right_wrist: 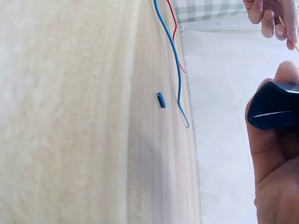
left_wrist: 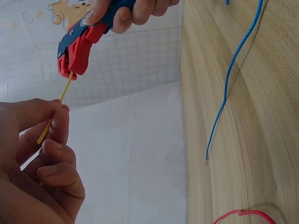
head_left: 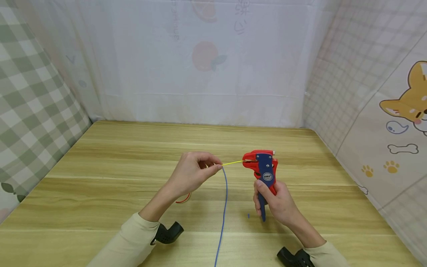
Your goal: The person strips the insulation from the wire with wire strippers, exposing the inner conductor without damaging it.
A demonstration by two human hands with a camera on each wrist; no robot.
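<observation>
Between thumb and index finger, my left hand (head_left: pixel 195 172) pinches a thin yellow wire (head_left: pixel 232 162). The wire's far end enters the jaws of a red and blue wire stripper (head_left: pixel 265 165). In the left wrist view, its other end (left_wrist: pixel 43 134) sticks out past the fingertips. My right hand (head_left: pixel 276 200) grips the stripper by its dark blue handle, jaws pointing left, raised above the table. The jaws' inner faces are hidden. In the right wrist view only the handle's end (right_wrist: pixel 273 109) shows, with fingers wrapped about it.
A blue wire (head_left: pixel 224 211) runs along the wooden table (head_left: pixel 116 178), its tip (left_wrist: pixel 206 162) bare copper. A short blue insulation piece (head_left: pixel 248 216) lies right of it. Behind the left wrist lies a curved red wire (head_left: pixel 184 200). Cloth curtains (head_left: pixel 150 66) hang around the table.
</observation>
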